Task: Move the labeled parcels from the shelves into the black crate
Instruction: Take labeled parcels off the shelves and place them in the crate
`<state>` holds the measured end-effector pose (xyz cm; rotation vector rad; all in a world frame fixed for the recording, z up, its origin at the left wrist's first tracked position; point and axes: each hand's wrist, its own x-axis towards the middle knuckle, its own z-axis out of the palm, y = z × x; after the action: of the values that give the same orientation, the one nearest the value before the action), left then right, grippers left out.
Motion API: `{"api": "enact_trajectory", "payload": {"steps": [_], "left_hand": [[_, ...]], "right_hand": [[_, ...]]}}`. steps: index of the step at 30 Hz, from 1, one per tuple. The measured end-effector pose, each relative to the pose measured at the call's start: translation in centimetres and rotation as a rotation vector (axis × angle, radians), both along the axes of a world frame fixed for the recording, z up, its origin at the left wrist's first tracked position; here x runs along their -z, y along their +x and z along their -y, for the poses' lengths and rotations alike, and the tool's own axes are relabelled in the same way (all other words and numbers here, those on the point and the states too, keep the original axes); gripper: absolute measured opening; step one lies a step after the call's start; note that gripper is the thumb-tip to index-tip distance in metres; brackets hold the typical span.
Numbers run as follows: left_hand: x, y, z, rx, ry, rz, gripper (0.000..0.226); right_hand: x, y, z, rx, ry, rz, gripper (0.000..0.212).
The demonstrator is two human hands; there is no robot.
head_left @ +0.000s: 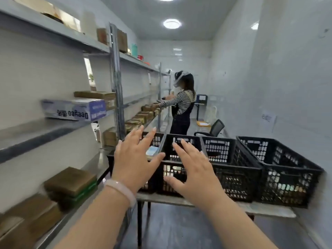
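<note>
Both hands are empty, fingers spread wide: left hand and right hand hover mid-frame in front of the black plastic lattice crates lined up on the grey desk. Brown cardboard parcels sit stacked on the grey metal shelves at lower left. Risk imo: several look-alike crates side by side, so I could easily drop stuff in the wrong one. Labels are too blurry to read, too.

Brown parcels on shelves beside crate
</note>
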<state>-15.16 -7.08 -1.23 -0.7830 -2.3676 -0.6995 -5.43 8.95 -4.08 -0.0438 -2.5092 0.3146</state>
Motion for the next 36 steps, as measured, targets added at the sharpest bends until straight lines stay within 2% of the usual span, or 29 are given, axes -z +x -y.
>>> {"api": "enact_trajectory", "payload": {"steps": [4,14,19,25,29,33,36], "left_hand": [[-0.3,-3.9,5.2,-0.141,-0.002,0.014,0.072],[-3.7,-11.2,14.8,-0.487,-0.008,0.001,0.069],[-4.5,-14.7,16.5,-0.645,-0.002,0.013,0.067],[-5.1,-20.3,15.4,-0.806,-0.029,0.057,0.067],[-5.2,-23.9,13.8,-0.877,-0.028,0.066,0.066],[-4.6,-28.1,10.2,-0.83,-0.116,0.156,0.065],[-4.9,-31.3,8.7,-0.785,-0.032,0.189,0.064]], "right_hand": [[-0.4,-6.9,4.1,-0.133,-0.067,-0.076,0.084],[-2.9,-21.8,14.4,-0.525,-0.121,-0.072,0.08],[-3.4,-28.0,17.2,-0.677,-0.079,-0.039,0.078],[-5.9,-36.4,15.8,-0.754,-0.026,-0.029,0.076],[-7.6,-42.4,13.7,-0.759,-0.167,-0.057,0.064],[-7.6,-48.4,11.7,-0.631,-0.302,-0.039,0.055],[-7.9,-52.8,10.6,-0.632,-0.556,0.044,0.055]]}}
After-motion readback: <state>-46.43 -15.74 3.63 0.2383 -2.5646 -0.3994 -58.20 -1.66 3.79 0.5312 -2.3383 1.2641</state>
